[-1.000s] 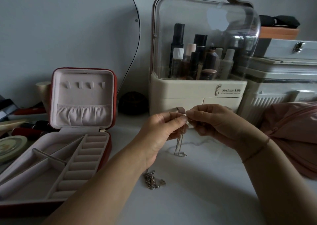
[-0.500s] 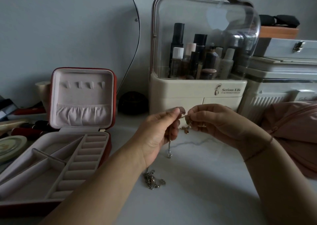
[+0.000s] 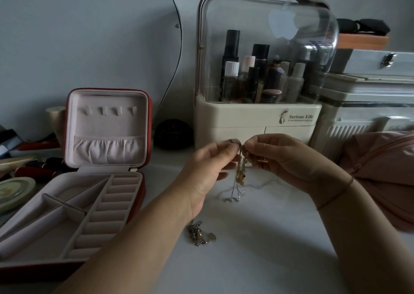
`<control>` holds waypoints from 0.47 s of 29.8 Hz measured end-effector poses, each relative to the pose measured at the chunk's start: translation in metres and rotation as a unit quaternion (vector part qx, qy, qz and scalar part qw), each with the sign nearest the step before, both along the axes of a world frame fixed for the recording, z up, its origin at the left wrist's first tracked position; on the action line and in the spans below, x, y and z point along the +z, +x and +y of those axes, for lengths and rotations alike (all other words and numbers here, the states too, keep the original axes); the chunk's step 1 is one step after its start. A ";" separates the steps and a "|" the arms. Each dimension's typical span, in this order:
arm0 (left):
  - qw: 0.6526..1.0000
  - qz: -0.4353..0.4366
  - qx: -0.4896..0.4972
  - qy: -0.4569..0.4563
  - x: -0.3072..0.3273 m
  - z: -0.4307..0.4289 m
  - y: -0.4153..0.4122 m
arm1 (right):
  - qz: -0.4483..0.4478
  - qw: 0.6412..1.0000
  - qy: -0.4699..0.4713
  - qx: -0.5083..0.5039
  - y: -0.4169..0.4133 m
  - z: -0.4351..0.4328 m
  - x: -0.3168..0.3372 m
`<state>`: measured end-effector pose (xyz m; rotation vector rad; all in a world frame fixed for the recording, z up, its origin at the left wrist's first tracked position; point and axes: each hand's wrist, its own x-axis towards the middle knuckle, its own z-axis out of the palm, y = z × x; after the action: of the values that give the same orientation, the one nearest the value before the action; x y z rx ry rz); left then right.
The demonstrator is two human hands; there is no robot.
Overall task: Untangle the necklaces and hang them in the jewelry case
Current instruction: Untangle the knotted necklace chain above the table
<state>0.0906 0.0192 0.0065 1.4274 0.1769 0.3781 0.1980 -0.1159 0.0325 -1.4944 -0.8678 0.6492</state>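
Since half a second ago the dangling chain has shifted from under our left hand (image 3: 208,170) to the gap between both hands, and more of it now hangs down in a bunch. Our left hand pinches the top of the necklace (image 3: 240,174) between thumb and forefinger, with the other fingers loosely curled beneath. Our right hand (image 3: 284,159) pinches the same top end with its fingertips, so the two hands almost touch above the table (image 3: 268,237). The necklace drops straight down from that pinch, with a small gold piece partway along it and its thin silvery end looping just over the tabletop. A second heap of chains (image 3: 199,235) lies on the table below our left wrist, apart from the held necklace. The jewelry case (image 3: 146,136) stands open to the left, its lid upright, and the row of hooks (image 3: 109,111) in the lid carries nothing. Behind our hands stands a cosmetics box (image 3: 257,123) with a clear cover, and a pink bag (image 3: 385,170) lies at the right.
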 end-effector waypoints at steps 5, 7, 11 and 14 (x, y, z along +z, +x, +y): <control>0.998 -0.010 0.058 0.035 0.003 0.001 -0.002 | 0.002 1.000 -0.006 -0.008 -0.003 0.002 0.001; 0.998 0.003 0.041 0.054 0.003 0.001 -0.002 | -0.003 1.000 -0.012 -0.006 -0.004 0.002 0.002; 0.998 0.015 0.022 0.050 0.001 -0.002 -0.002 | -0.011 1.000 -0.021 -0.016 -0.004 0.002 0.002; 0.999 0.007 0.024 0.021 0.001 0.000 0.000 | -0.009 1.000 -0.020 -0.017 -0.005 0.002 0.002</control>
<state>0.0901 0.0195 0.0073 1.4693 0.2155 0.4141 0.1930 -0.1139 0.0343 -1.5497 -0.8467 0.6324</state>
